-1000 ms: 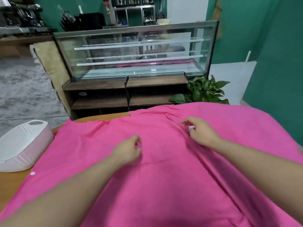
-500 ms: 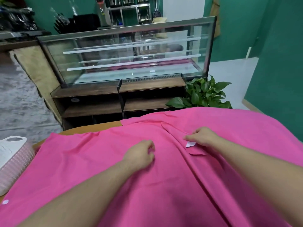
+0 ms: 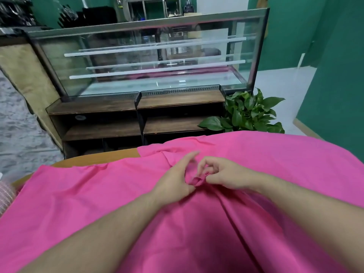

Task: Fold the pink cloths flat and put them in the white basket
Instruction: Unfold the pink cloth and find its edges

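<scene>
Across nearly the whole wooden table (image 3: 102, 157) lies the pink cloth (image 3: 98, 194), spread open with only a curved strip of bare tabletop showing along the far left edge. Near the middle of the cloth, toward the far edge, both hands meet at a small raised bunch of fabric. The left hand (image 3: 173, 180) pinches that bunch with its thumb, while its forefinger stretches straight out toward the far edge over the cloth. The right hand (image 3: 226, 174) pinches the same bunch from the other side, its fingers curled in. Creases run from the bunch toward the near right. At the table's left edge a sliver of the white basket (image 3: 6, 194) shows, just beside the cloth. Beyond the far edge stand a glass display case (image 3: 153, 62) and a leafy potted plant (image 3: 246, 113).
</scene>
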{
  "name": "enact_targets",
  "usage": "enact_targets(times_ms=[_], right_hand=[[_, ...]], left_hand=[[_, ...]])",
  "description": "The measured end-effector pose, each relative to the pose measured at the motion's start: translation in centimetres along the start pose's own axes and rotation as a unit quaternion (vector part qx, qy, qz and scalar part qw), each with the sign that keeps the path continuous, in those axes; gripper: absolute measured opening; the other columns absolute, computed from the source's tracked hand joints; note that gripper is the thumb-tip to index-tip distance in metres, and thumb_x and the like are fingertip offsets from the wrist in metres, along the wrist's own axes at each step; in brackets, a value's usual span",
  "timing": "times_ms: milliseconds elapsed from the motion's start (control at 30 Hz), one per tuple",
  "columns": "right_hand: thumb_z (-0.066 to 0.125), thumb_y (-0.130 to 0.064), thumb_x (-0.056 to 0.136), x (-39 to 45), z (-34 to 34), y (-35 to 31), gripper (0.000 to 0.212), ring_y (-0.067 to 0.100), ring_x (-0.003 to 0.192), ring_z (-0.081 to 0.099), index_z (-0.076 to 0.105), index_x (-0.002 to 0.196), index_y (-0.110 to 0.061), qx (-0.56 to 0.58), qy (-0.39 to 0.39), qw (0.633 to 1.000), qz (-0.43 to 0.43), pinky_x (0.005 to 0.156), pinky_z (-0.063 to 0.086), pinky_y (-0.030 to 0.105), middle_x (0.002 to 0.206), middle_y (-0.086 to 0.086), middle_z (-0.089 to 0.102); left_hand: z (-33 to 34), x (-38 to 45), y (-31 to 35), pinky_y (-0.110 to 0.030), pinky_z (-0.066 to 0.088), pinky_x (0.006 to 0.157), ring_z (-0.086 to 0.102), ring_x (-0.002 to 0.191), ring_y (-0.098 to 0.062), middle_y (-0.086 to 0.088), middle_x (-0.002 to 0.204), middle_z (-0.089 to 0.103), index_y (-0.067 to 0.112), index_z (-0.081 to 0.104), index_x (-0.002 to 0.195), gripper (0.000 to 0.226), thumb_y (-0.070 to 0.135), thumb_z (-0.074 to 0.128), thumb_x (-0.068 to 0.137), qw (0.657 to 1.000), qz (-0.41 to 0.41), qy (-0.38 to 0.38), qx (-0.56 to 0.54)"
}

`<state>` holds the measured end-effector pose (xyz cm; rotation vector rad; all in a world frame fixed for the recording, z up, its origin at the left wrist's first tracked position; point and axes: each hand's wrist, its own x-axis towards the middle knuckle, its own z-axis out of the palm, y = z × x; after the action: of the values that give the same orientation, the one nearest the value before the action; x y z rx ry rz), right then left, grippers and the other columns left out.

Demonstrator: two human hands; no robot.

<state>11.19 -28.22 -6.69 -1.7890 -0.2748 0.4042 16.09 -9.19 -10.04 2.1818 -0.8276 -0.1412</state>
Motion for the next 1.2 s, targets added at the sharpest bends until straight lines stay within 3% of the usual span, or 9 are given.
enact_targets(times_ms=[100,133,267,367,567,767,867,1033,1200], right_hand=[[0.054,-0.003,0.092,0.1,-1.4,0.0,0.015,0.013,0.07,0.06,0.064,0.094,-0.014,0.046,0.089,0.995,0.011,0.066,0.047,0.023,0.077,0.006,0.07],[0.052,-0.004,0.095,0.3,-2.4,0.3,0.016,0.012,0.069,0.061,0.065,0.092,-0.014,0.015,0.158,0.987,0.012,0.065,0.047,0.022,0.077,0.001,0.069],[0.06,-0.026,0.089,1.4,-8.5,2.9,0.005,0.022,0.103,0.062,0.062,0.093,-0.03,-0.298,0.341,0.882,0.129,0.09,0.048,0.032,0.106,-0.003,0.069],[0.063,-0.039,0.084,1.4,-12.3,4.5,0.041,0.031,0.122,0.052,0.057,0.124,-0.03,-0.324,0.384,0.825,0.259,0.1,0.043,0.036,0.128,0.0,0.063],[0.073,-0.007,0.081,1.1,-14.7,5.4,0.05,0.021,0.076,0.056,0.055,0.127,-0.017,-0.016,0.431,0.874,0.222,0.058,0.043,0.026,0.109,0.012,0.064],[0.061,0.003,0.087,0.6,-15.3,5.1,0.035,0.022,0.074,0.056,0.073,0.093,-0.029,0.028,0.411,0.896,0.169,0.064,0.048,0.028,0.084,0.008,0.068],[0.055,0.008,0.087,0.3,-15.6,5.3,0.038,0.021,0.07,0.055,0.073,0.08,-0.025,0.025,0.412,0.903,0.121,0.056,0.045,0.022,0.078,0.007,0.069],[0.042,0.017,0.085,0.2,-16.3,5.1,0.046,0.003,0.055,0.062,0.074,0.097,-0.015,0.076,0.4,0.91,0.075,0.049,0.047,0.015,0.084,0.003,0.073],[0.054,0.008,0.089,0.5,-17.0,5.7,0.037,0.019,0.089,0.073,0.077,0.098,-0.02,0.125,0.365,0.922,0.042,0.083,0.059,0.034,0.098,0.004,0.077]], left_hand=[[0.8,0.2,-0.5,-0.03,0.042,0.07,0.052,0.073,-0.006,0.013,0.075,0.055,0.028,0.057,0.078,0.008,0.026,0.057,0.07,0.998,0.033,-0.002,0.048],[1.0,0.2,-0.8,-0.03,0.041,0.069,0.049,0.069,-0.005,0.013,0.071,0.051,0.021,0.058,0.073,0.009,0.029,0.055,0.07,0.998,0.038,0.003,0.042],[1.7,0.7,-0.6,-0.019,0.044,0.078,0.058,0.082,0.0,0.018,0.084,0.061,0.02,0.071,0.093,0.022,0.027,0.056,0.079,0.998,0.069,-0.006,0.006],[2.2,1.7,0.2,-0.018,0.045,0.084,0.06,0.088,0.001,0.018,0.093,0.066,0.017,0.071,0.098,0.029,0.028,0.054,0.077,0.997,0.07,-0.001,-0.026],[3.0,6.9,3.3,-0.015,0.045,0.078,0.058,0.083,-0.009,0.011,0.084,0.06,0.011,0.069,0.099,0.011,0.017,0.069,0.09,0.994,-0.014,0.048,-0.096],[4.1,13.4,7.3,-0.022,0.044,0.035,0.06,0.044,-0.015,-0.003,0.061,0.057,0.016,0.059,0.103,0.007,0.016,0.053,0.102,0.978,-0.107,0.013,-0.176],[5.3,16.0,8.8,-0.023,0.053,0.044,0.062,0.047,-0.013,-0.006,0.073,0.06,0.019,0.059,0.1,0.008,0.022,0.052,0.103,0.96,-0.153,0.039,-0.231],[7.3,18.0,9.3,-0.042,0.061,0.079,0.071,0.069,-0.021,-0.002,0.091,0.063,0.027,0.061,0.09,0.012,0.033,0.056,0.1,0.925,-0.214,0.011,-0.315],[8.6,17.8,9.1,-0.037,0.062,0.071,0.073,0.073,-0.022,0.003,0.087,0.064,0.026,0.061,0.089,0.012,0.034,0.06,0.098,0.907,-0.244,-0.026,-0.341]])
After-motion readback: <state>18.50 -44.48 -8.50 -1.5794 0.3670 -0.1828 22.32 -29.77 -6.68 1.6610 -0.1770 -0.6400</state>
